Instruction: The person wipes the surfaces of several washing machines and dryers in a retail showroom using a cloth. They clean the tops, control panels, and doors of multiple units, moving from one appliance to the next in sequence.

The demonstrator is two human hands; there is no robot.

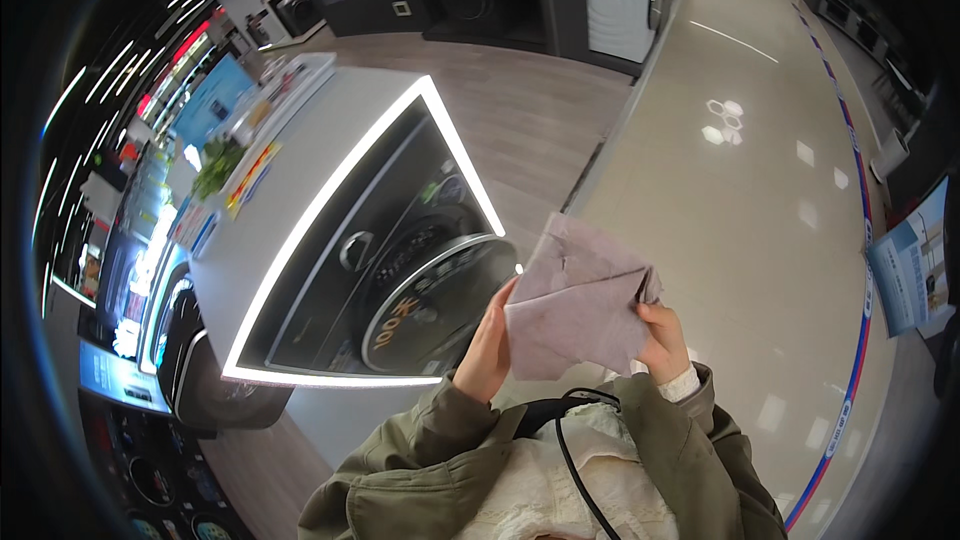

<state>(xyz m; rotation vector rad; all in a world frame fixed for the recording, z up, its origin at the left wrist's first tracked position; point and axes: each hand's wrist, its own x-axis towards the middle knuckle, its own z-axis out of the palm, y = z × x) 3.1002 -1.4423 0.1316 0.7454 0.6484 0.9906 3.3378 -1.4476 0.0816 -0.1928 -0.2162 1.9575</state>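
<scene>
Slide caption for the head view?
Left hand and right hand hold a pinkish-grey cloth near a lit-edged front-loading machine.

Left hand [487,348] and right hand [666,343] are positioned apart before the torso [570,475], both gripping, forearms [440,430] angled forward.

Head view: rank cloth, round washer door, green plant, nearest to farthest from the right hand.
1. Cloth: held in the right hand.
2. Round washer door: left of the cloth.
3. Green plant: farthest left, beyond the door.
</scene>
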